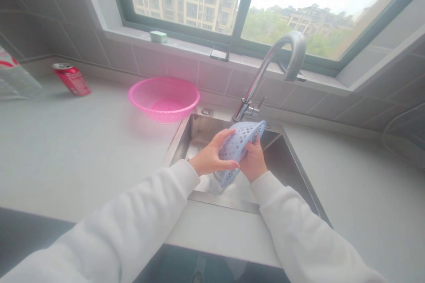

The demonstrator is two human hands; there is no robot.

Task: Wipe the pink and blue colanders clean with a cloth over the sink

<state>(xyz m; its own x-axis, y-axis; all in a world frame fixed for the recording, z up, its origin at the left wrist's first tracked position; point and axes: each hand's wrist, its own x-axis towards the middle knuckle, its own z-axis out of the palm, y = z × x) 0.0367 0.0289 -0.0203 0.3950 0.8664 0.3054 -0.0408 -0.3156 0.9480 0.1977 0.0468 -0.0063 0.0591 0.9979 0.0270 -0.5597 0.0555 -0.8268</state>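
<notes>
Both my hands hold a light blue plastic basket with small cut-out holes, tilted on its side above the steel sink. My left hand grips its outer side, thumb toward the rim. My right hand reaches in at the open side, with some of its fingers hidden by the basket. Just behind the basket rises the curved chrome faucet; no water shows coming from its spout.
Left of the sink stands a pink mesh basket. Farther left are a red drink can and a clear plastic bottle. A green-and-white sponge and a small dark-edged object sit on the windowsill.
</notes>
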